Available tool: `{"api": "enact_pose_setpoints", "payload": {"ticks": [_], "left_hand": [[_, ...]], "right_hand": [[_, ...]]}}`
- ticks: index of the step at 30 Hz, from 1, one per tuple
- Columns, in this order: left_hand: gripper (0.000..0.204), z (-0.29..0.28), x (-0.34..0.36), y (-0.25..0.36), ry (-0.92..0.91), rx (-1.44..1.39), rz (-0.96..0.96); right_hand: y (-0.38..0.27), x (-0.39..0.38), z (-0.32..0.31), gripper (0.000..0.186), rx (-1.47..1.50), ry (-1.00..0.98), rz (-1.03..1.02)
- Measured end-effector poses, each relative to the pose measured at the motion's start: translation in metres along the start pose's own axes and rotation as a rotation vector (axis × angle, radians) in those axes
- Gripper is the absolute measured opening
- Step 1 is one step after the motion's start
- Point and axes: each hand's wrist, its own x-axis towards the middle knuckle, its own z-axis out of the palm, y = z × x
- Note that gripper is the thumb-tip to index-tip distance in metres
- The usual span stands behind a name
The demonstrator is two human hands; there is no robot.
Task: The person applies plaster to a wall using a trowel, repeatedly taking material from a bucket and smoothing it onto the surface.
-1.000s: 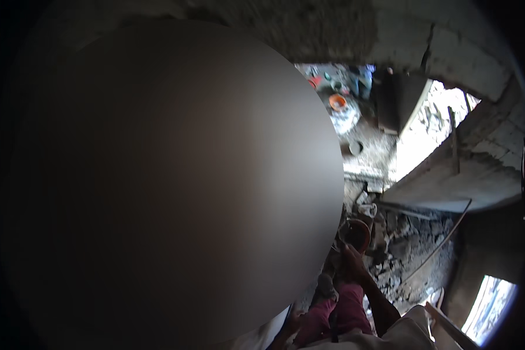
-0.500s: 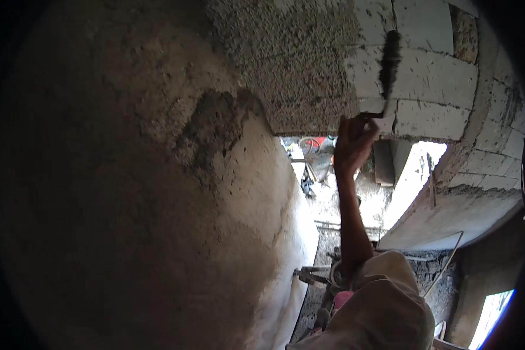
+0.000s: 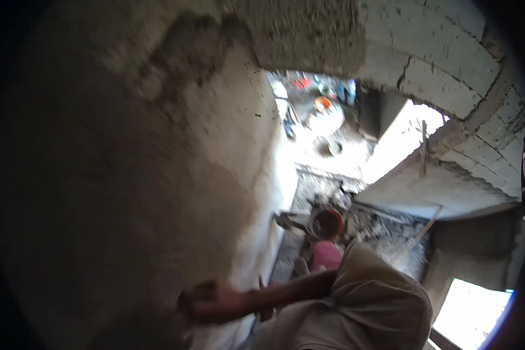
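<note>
My right hand point(image 3: 216, 303) is blurred and low, its fingers curled beside the plastered wall point(image 3: 116, 186) on the left; what it grips is too smeared to make out, though a dark smudge lies beyond it. Part of what looks like my left hand point(image 3: 266, 309) shows under the right forearm, its fingers mostly hidden. Below me are an orange-rimmed bucket point(image 3: 327, 223) with dark contents and my pink-clad leg point(image 3: 326, 255). A dark damp patch point(image 3: 192, 41) marks the upper left wall, next to rough mortar point(image 3: 306, 35).
Pale blockwork point(image 3: 437, 76) curves across the upper right. An opening drops to a lower floor with an orange tub point(image 3: 322, 105) and scattered items. A thin pole point(image 3: 417, 236) leans over rubble point(image 3: 379, 227), near a dark frame point(image 3: 289, 221). A bright opening point(image 3: 469, 309) is at lower right.
My right hand has swung from raised at the blockwork, holding a dark mortar-covered tool, down and left toward the plastered wall. The view has shifted, and that tool is no longer clearly visible.
</note>
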Motion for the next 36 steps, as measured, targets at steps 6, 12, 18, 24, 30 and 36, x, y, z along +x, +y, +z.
{"api": "enact_pose_setpoints", "payload": {"ticks": [6, 12, 18, 24, 30, 36], "left_hand": [[0.102, 0.034, -0.041, -0.061, -0.203, 0.227, -0.299], [0.105, 0.044, -0.015, -0.226, -0.414, 0.872, -0.028], [0.108, 0.106, 0.048, -0.236, -0.281, 0.932, -0.189], [0.115, 0.097, 0.07, -0.229, -0.272, 0.848, -0.336], [0.117, 0.089, 0.075, -0.234, -0.287, 0.8, -0.299], [0.117, 0.086, 0.082, -0.231, -0.31, 0.788, -0.263]], "right_hand": [[0.08, -0.269, -0.205, 0.036, -0.553, -0.321, 1.36], [0.169, -0.51, -0.301, 0.032, -1.115, -0.492, 1.763], [0.351, -0.653, -0.374, 0.02, -1.315, -0.495, 1.915], [0.398, -0.719, -0.309, 0.021, -1.226, -0.391, 2.052], [0.297, -0.706, -0.338, 0.029, -0.886, -0.484, 1.993], [0.284, -0.736, -0.355, 0.034, -1.148, -0.263, 2.085]]}}
